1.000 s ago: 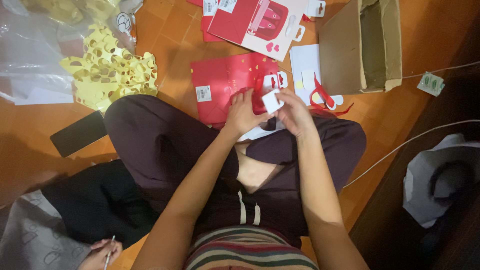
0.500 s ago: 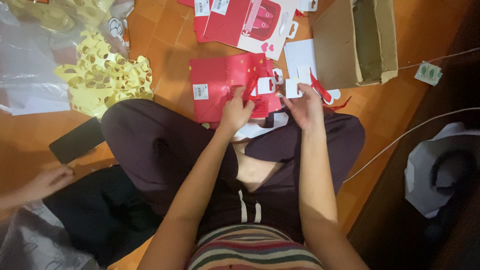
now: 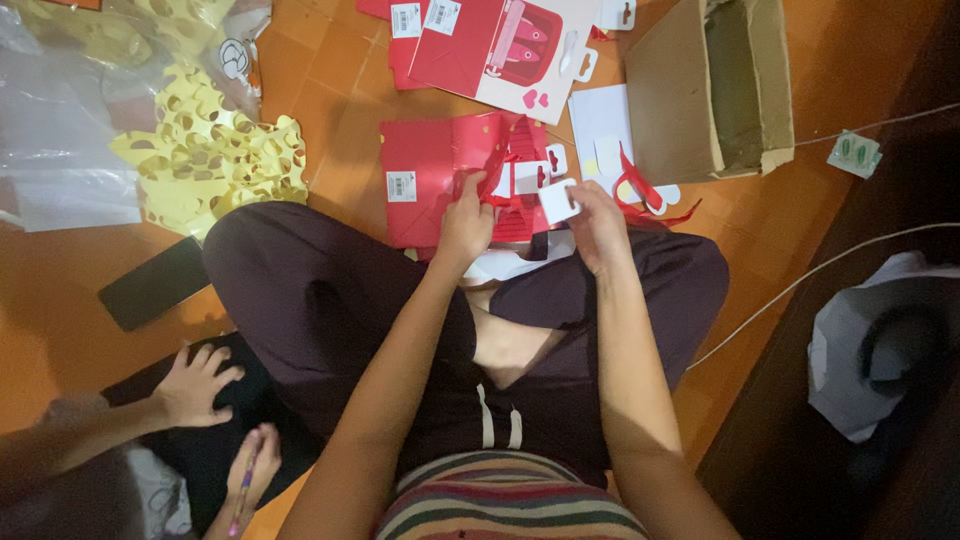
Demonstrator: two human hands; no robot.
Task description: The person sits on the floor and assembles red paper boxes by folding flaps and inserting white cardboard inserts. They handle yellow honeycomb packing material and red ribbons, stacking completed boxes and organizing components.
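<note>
I sit cross-legged on an orange tile floor. My left hand (image 3: 467, 222) pinches the edge of a flat red paper bag (image 3: 432, 178) lying in front of my knees. My right hand (image 3: 598, 222) holds a small white card tag (image 3: 556, 200) just right of that bag. More white tags (image 3: 530, 176) rest on the red bag. A loop of red ribbon (image 3: 640, 190) lies beside my right hand.
A brown cardboard box (image 3: 700, 90) stands at the upper right, with another red and white bag (image 3: 500, 45) beside it. Yellow cut-out paper (image 3: 210, 160) and clear plastic (image 3: 60, 120) lie left. A black phone (image 3: 155, 283) is near my knee. Another person's hand (image 3: 195, 385) rests lower left.
Both my hands moved forward from my lap onto the red bag, the right still carrying the white tag. The other person's hand came further in at the lower left.
</note>
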